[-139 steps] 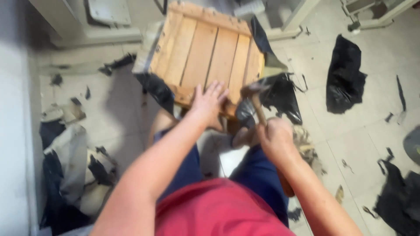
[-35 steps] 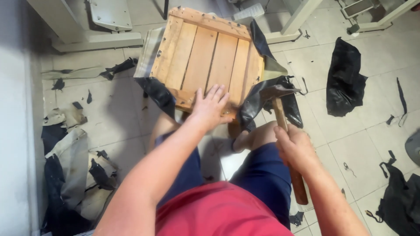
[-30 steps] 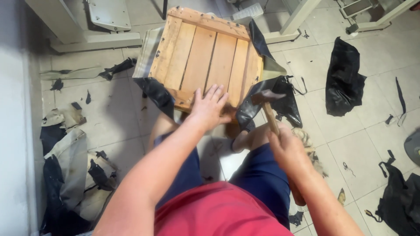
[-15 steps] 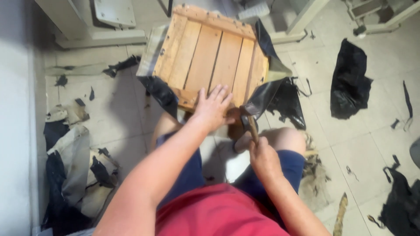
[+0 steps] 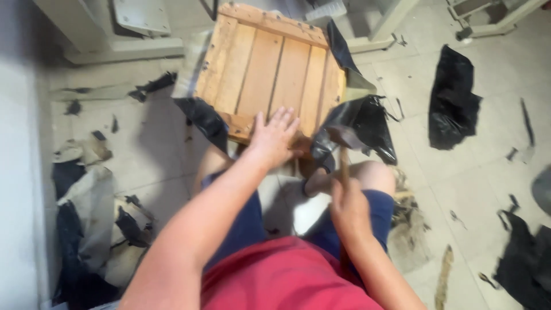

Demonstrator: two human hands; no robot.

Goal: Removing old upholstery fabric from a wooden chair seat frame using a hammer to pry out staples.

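A slatted wooden frame (image 5: 270, 69) leans up between my knees, with torn black covering (image 5: 359, 123) hanging off its right corner. My left hand (image 5: 274, 138) lies flat on the frame's near edge, fingers spread. My right hand (image 5: 349, 209) grips the wooden handle of a hammer (image 5: 343, 150). The hammer's dark head sits close to the frame's near right corner, just right of my left hand. My red shirt and blue shorts fill the bottom of the view.
Scraps of black material (image 5: 453, 106) lie on the tiled floor to the right, more at the far right (image 5: 525, 264). A heap of grey and black fabric (image 5: 94, 229) sits at the left. Pale metal furniture bases (image 5: 123, 49) stand behind the frame.
My right hand has swung the hammer up and down by the frame's near right corner; its head is now low at that corner. My left hand has stayed on the frame.
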